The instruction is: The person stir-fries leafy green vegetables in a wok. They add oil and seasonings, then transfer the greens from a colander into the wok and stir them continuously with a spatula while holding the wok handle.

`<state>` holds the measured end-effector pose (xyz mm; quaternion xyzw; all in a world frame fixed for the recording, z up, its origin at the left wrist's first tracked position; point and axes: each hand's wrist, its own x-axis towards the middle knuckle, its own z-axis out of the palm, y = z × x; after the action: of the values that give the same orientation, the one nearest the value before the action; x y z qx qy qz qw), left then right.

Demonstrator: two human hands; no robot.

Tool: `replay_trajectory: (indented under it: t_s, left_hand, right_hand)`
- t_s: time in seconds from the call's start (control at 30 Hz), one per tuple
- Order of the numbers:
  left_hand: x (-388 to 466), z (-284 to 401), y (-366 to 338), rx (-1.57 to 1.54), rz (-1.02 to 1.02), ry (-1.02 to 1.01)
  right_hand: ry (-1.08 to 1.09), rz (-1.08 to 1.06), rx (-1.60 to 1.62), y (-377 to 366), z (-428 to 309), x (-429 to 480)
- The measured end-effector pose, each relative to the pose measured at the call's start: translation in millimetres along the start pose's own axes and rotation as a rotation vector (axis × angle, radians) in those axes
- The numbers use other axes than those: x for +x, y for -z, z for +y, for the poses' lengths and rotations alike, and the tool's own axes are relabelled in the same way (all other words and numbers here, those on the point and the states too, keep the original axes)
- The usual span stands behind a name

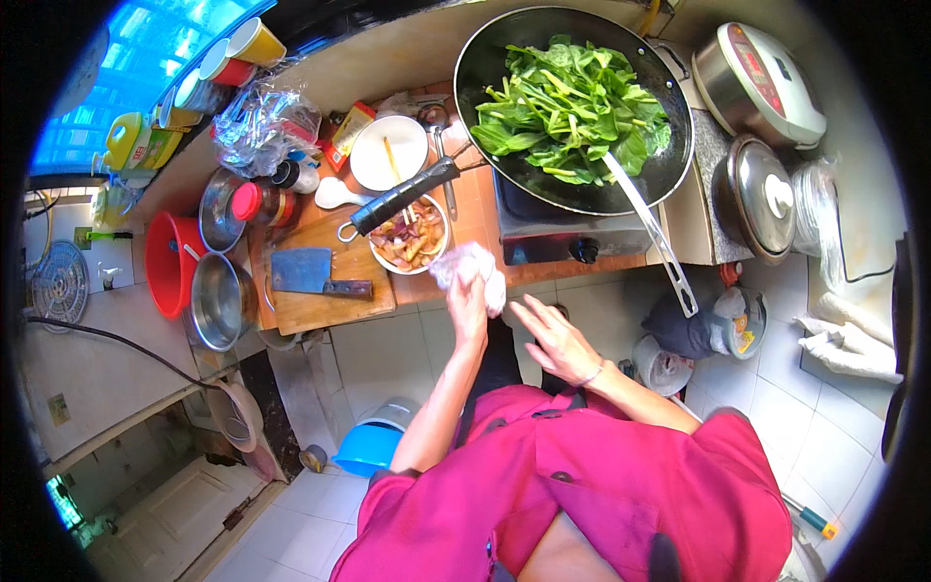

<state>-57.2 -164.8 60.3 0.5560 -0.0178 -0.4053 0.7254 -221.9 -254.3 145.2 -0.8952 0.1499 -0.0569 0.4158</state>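
Note:
My left hand (469, 302) grips a crumpled white cloth (476, 273) at the counter's front edge. To its right, my right hand (556, 338) is held in the air, fingers apart and nothing in it. Beyond my hands a large black wok (491, 80) rests over a stove (538, 236). Green leafy vegetables (574, 109) are heaped in the wok, and a slotted metal spatula (651, 225) leans out over its near rim. Under the wok's black handle (411, 193), a white bowl (418, 270) contains sliced meat (407, 244); the cloth comes close to the bowl's rim.
A cleaver (305, 270) lies on a wooden cutting board (349, 309) at left. Near it stand a red-lidded jar (269, 204), metal basins (218, 302) and a red bucket (164, 254). A white bowl (385, 145) sits behind. A rice cooker (764, 87) and lidded pot (756, 200) are at right.

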Motion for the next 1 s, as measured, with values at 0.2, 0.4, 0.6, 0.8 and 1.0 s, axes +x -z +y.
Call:
replay_trajectory:
  t_s: [0.2, 0.4, 0.6, 0.8, 1.0]
  left_hand:
    - [108.5, -1.4, -27.3, 1.127, 0.027, -0.706]
    - [123.8, -15.0, -27.3, 1.614, -0.081, -0.643]
    - [85.3, -19.5, -8.3, 1.450, -0.138, -0.548]
    - [63.6, 3.6, -5.8, 1.509, -0.273, -0.530]
    - [-4.9, 71.9, -22.8, 1.312, -0.365, -0.661]
  right_hand:
    - [-0.003, 0.021, 0.043, 65.6, -31.4, -26.0]
    - [-0.175, 0.397, -0.566, 151.9, -34.3, -28.7]
    - [-0.430, 0.233, -0.679, 170.0, 25.3, -16.7]
    - [-0.242, 0.352, -0.590, 230.8, 41.0, 5.6]
    - [-0.398, 0.338, -0.638, 275.4, -3.5, 9.5]
